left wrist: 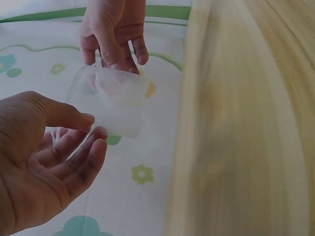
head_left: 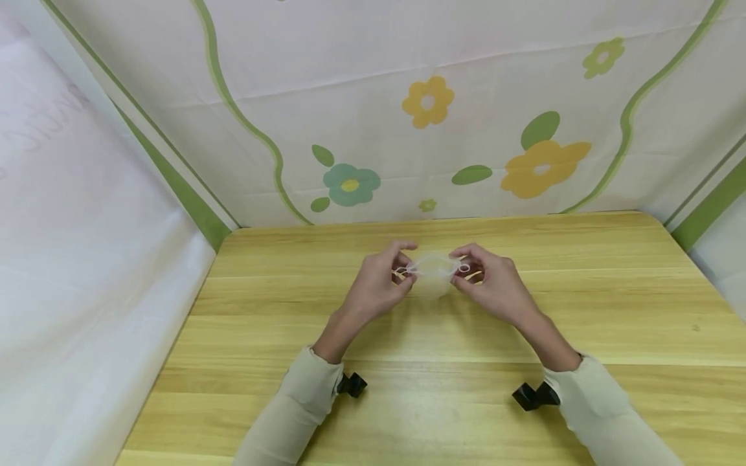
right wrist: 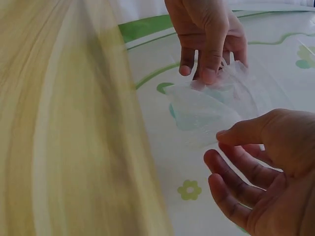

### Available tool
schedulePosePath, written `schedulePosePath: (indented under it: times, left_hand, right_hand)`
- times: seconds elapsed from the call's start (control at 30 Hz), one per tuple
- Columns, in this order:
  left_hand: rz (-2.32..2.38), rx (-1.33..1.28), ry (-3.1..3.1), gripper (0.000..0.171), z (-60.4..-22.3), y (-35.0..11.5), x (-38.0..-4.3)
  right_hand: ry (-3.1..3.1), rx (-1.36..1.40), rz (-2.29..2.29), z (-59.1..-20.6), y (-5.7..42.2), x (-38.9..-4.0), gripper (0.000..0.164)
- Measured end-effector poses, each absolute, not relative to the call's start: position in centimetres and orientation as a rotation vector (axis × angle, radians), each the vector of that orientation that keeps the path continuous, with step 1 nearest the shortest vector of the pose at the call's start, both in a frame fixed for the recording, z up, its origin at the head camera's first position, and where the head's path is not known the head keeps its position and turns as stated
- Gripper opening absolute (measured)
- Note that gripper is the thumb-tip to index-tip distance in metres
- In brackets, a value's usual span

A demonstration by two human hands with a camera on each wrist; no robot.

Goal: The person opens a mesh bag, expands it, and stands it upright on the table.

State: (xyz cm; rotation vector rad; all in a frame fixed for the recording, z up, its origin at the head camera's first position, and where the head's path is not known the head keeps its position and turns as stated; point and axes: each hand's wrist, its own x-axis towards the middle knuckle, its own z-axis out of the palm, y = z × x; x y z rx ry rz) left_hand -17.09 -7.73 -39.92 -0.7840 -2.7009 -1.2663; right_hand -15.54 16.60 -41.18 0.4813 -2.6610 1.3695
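Note:
A small translucent drawstring pouch [head_left: 434,285] is stretched between the two hands, above the far part of the table. My left hand [head_left: 377,279] pinches its left top corner between thumb and fingers. On the other side my right hand [head_left: 494,283] pinches the right top corner. A thin white cord loop [head_left: 464,267] sticks out by the right fingers, and more cord shows by the left ones. In the left wrist view the pouch [left wrist: 120,105] hangs nearly flat and see-through. Creases run across the pouch [right wrist: 206,113] in the right wrist view.
A wooden table [head_left: 443,401] lies under both forearms. Behind it rises a white cloth [head_left: 350,123] printed with flowers, and a white curtain [head_left: 87,259] hangs at the left. Black wrist mounts [head_left: 353,385] sit at both sleeves.

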Motion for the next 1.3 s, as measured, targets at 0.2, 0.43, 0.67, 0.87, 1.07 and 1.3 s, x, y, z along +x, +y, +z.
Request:
schedulePosePath:
  times: [0.2,0.43,0.67,0.87,1.07,1.3]
  left_hand:
    - [-1.089,-0.823,-2.89,0.043,-41.3,-7.6,-17.8]
    - [-0.967,-0.889,-2.964,0.04,-42.0,-7.8,-18.0]
    - [-0.998,-0.876,-3.012,0.049,-41.3,-8.4,-17.8]
    - [-1.061,-0.857,-2.967,0.048,-40.6,-9.1,-17.8]
    - [-1.172,-0.851,-2.873,0.041,-40.7,-9.9,-17.5]
    - [-1.2,-0.799,-2.765,0.036,-41.2,-10.1,-17.2]
  right_hand:
    - [-2.827,0.527,1.231,-42.8,16.4,-15.9,0.03]
    - [-2.972,0.595,1.142,-43.2,16.6,-15.9,0.031]
    - [-2.986,0.563,1.097,-42.1,17.0,-15.6,0.038]
    - [-2.91,0.588,1.147,-41.2,17.5,-15.5,0.039]
    - [-2.861,0.599,1.172,-41.0,17.6,-15.5,0.032]
    - [-2.834,0.632,1.144,-41.1,17.7,-15.4,0.028]
